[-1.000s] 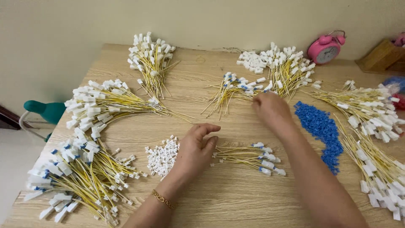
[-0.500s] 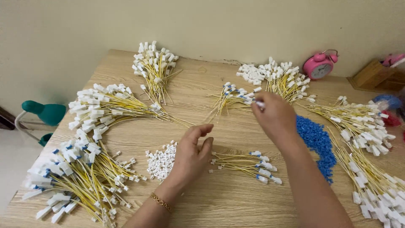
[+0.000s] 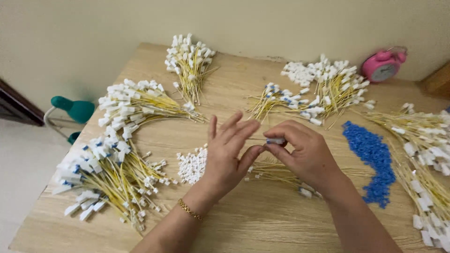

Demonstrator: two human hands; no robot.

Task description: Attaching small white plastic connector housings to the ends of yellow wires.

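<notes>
Back from the far bundles, the right hand [image 3: 307,152] now meets the left hand [image 3: 229,152] at the centre of the wooden surface [image 3: 262,220], pinching a small white-and-blue connector [image 3: 275,140] on a yellow wire between thumb and fingertips. Fingers spread, the left hand touches it with its thumb. A pile of white connectors [image 3: 191,165] lies just left; blue pieces [image 3: 370,154] lie right.

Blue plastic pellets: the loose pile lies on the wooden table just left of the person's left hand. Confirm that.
Wrong side. The head view shows the loose pile of blue plastic pellets on the wooden table to the right of the right hand, not left of the left hand.
</notes>
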